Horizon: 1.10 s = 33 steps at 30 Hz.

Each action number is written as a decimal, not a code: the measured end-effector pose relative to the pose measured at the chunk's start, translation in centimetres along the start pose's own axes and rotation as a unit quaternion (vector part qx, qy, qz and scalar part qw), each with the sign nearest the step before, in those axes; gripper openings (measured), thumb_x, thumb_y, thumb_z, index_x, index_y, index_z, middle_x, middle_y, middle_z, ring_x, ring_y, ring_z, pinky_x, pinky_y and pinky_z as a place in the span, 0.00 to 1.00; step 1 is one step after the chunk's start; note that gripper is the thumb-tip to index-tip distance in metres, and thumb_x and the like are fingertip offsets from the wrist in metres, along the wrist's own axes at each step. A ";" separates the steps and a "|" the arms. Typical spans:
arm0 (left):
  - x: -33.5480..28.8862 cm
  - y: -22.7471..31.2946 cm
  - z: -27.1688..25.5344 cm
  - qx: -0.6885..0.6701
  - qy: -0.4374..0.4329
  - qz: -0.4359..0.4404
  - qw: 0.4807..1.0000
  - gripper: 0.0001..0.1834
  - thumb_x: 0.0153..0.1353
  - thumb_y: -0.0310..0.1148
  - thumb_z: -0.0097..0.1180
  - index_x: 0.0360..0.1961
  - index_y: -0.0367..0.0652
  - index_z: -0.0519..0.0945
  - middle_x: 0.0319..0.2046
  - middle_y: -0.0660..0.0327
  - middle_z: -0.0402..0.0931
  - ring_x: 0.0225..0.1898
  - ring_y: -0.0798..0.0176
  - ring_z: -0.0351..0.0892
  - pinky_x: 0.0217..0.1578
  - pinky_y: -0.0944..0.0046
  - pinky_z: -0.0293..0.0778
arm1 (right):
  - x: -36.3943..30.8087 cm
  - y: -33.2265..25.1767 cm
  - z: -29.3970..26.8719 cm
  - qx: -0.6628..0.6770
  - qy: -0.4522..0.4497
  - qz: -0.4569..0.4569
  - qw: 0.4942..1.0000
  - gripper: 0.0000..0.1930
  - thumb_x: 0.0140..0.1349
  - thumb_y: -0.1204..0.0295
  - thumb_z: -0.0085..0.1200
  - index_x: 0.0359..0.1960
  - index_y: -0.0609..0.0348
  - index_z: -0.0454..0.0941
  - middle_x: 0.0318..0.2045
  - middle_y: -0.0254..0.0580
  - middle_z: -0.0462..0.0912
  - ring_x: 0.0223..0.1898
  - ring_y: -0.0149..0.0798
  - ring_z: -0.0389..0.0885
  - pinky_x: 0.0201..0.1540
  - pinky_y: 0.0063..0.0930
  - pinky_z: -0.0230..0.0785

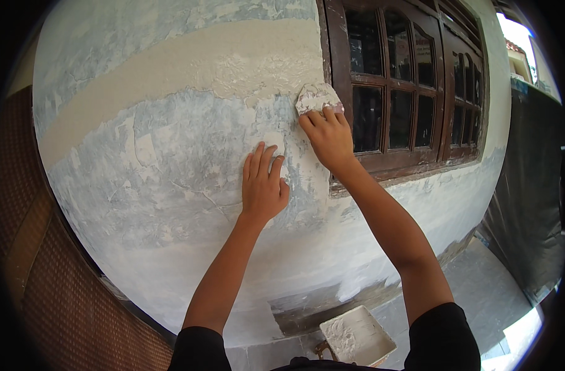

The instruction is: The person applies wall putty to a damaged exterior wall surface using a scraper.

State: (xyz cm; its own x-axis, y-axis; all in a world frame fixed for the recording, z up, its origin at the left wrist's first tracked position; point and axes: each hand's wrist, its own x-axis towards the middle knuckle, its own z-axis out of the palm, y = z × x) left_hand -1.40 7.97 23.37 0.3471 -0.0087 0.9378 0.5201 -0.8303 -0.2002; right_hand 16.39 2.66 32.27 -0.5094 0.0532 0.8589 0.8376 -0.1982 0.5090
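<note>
My right hand (327,139) grips a flat putty scraper (318,99), its face thickly smeared with off-white putty. The scraper is at the wall (171,142), right beside the window frame. A beige band of wet putty (171,59) curves across the upper wall and ends near the scraper, rough and ridged at that end. Lower and to the left, my left hand (264,185) lies against the patchy grey-blue wall with its fingers stretched out, holding nothing.
A brown wooden window (386,93) with small glass panes is set in the wall at the right. Below, an open tub (381,343) of putty stands on the grey floor (468,278). Woven brown panels (66,290) line the left; a dark sheet (530,185) hangs at right.
</note>
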 end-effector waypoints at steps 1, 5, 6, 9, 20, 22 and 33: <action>-0.1 0.0 0.0 0.000 0.000 -0.001 1.000 0.24 0.48 0.25 0.53 0.50 0.36 0.73 0.60 0.49 0.64 0.68 0.42 0.55 0.65 0.39 0.52 | -0.3 -0.1 -0.1 -0.001 -0.001 0.000 1.000 0.10 0.52 0.71 0.54 0.37 0.52 0.75 0.34 0.31 0.76 0.39 0.38 0.75 0.38 0.35 0.68; -0.5 0.0 -0.2 -0.003 -0.002 -0.001 1.000 0.24 0.48 0.25 0.53 0.50 0.36 0.73 0.60 0.49 0.64 0.68 0.42 0.55 0.65 0.39 0.51 | -1.5 -0.8 -0.9 0.021 0.005 -0.002 1.000 0.10 0.52 0.71 0.54 0.37 0.52 0.75 0.34 0.31 0.77 0.39 0.38 0.76 0.38 0.35 0.68; -0.6 0.0 -0.3 -0.005 -0.005 -0.004 1.000 0.24 0.48 0.25 0.53 0.50 0.36 0.73 0.60 0.49 0.64 0.68 0.42 0.55 0.65 0.39 0.51 | -1.7 -1.1 -1.1 0.027 0.013 -0.002 1.000 0.10 0.52 0.71 0.54 0.37 0.52 0.76 0.34 0.31 0.77 0.39 0.39 0.76 0.38 0.35 0.68; -0.9 -0.1 -0.2 -0.006 -0.008 -0.009 1.000 0.25 0.47 0.25 0.53 0.51 0.37 0.72 0.60 0.49 0.64 0.68 0.42 0.55 0.65 0.39 0.51 | -1.9 -1.8 -2.4 0.037 0.021 0.009 0.999 0.08 0.51 0.71 0.55 0.35 0.52 0.76 0.35 0.32 0.77 0.39 0.39 0.76 0.39 0.35 0.68; -2.2 -1.7 -1.0 0.025 0.010 -0.029 0.999 0.26 0.47 0.25 0.53 0.53 0.38 0.71 0.62 0.49 0.62 0.69 0.41 0.53 0.65 0.38 0.50 | 2.3 -5.4 -1.8 0.095 0.039 -0.038 0.994 0.09 0.50 0.71 0.56 0.35 0.50 0.75 0.33 0.31 0.74 0.38 0.37 0.74 0.38 0.32 0.66; -2.5 -2.3 -1.3 0.034 0.020 -0.042 0.998 0.27 0.48 0.25 0.53 0.54 0.37 0.69 0.63 0.47 0.61 0.69 0.40 0.52 0.65 0.38 0.49 | 3.1 -6.1 -0.9 0.086 0.022 -0.051 0.995 0.09 0.50 0.70 0.57 0.34 0.50 0.75 0.33 0.31 0.74 0.37 0.37 0.73 0.38 0.31 0.66; -4.3 -5.1 -1.6 0.016 0.020 -0.028 0.999 0.28 0.53 0.28 0.53 0.57 0.37 0.64 0.68 0.46 0.55 0.72 0.38 0.45 0.67 0.35 0.42 | 3.8 -7.6 1.3 0.034 -0.006 -0.058 0.998 0.08 0.51 0.69 0.56 0.34 0.50 0.75 0.34 0.30 0.75 0.39 0.37 0.73 0.39 0.34 0.65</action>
State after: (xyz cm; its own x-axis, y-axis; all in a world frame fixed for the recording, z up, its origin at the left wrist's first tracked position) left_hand -6.78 11.35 20.81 0.2866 0.0146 0.9579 0.5621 -0.8122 -0.1558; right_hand 8.32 5.63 31.76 -0.6018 0.0829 0.7943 0.7847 -0.1239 0.6074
